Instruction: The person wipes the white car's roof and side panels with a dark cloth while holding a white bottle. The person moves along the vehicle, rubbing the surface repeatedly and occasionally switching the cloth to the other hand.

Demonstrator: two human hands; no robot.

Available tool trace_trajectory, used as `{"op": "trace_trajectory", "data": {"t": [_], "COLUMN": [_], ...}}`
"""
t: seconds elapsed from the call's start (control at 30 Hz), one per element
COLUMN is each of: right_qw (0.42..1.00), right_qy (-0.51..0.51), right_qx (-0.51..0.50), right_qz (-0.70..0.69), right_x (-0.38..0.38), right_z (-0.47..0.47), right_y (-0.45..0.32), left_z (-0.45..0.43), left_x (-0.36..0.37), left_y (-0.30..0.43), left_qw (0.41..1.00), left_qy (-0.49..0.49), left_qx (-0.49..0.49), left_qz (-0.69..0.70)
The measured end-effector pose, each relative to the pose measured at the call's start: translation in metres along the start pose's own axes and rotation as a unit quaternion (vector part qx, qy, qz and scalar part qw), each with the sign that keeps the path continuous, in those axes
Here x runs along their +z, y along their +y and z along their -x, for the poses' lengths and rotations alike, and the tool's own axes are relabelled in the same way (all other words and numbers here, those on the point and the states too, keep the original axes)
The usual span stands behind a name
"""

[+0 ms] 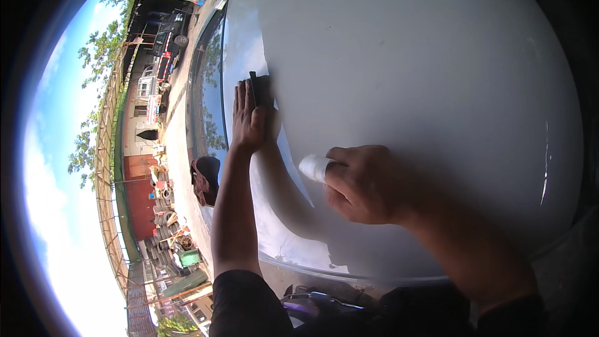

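A glossy light-coloured car body panel fills most of the head view and reflects my arm and the sky. My left hand lies at the panel's left part, beside the car's window glass, with its fingers against a thin black block. The block's far side merges with its dark reflection. To the right and nearer, my right hand grips a wadded white cloth over the panel; whether the cloth touches the paint is hard to tell. A dark brown crumpled cloth or cap rests near the window, left of my left forearm.
The panel's curved lower edge runs close to my body. Beyond the car at the left are parked trucks, a pile of tyres, a red wall and a metal-framed roof.
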State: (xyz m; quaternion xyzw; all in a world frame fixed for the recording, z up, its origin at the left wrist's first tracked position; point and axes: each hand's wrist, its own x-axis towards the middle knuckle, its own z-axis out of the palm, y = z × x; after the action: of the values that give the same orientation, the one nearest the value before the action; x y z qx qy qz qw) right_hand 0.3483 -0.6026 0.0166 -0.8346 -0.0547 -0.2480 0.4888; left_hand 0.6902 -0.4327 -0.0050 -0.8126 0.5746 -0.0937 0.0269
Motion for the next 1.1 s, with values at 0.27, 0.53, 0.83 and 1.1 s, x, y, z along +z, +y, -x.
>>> {"op": "trace_trajectory", "data": {"t": [0.27, 0.53, 0.83, 1.1], "right_qw": [1.0, 0.999, 1.0, 0.992], "right_qy": [-0.004, 0.034, 0.022, 0.117], "right_qx": [-0.009, -0.012, 0.004, -0.018], "right_qz": [-0.004, 0.003, -0.018, -0.043], "right_x": [-0.002, 0.003, 0.005, -0.002], "right_z": [0.0, 0.004, 0.004, 0.0], "right_y": [0.001, 0.005, 0.008, 0.014], "left_z": [-0.015, -0.045, 0.075, -0.016], "left_x": [-0.002, 0.007, -0.035, -0.011], "left_y": [-0.012, 0.023, 0.085, 0.084], "left_qw": [0.997, 0.999, 0.992, 1.0], "left_qy": [0.044, -0.001, -0.017, -0.003], "left_qx": [0.058, -0.003, -0.058, 0.01], "left_qz": [0.0, 0.037, 0.113, 0.012]}}
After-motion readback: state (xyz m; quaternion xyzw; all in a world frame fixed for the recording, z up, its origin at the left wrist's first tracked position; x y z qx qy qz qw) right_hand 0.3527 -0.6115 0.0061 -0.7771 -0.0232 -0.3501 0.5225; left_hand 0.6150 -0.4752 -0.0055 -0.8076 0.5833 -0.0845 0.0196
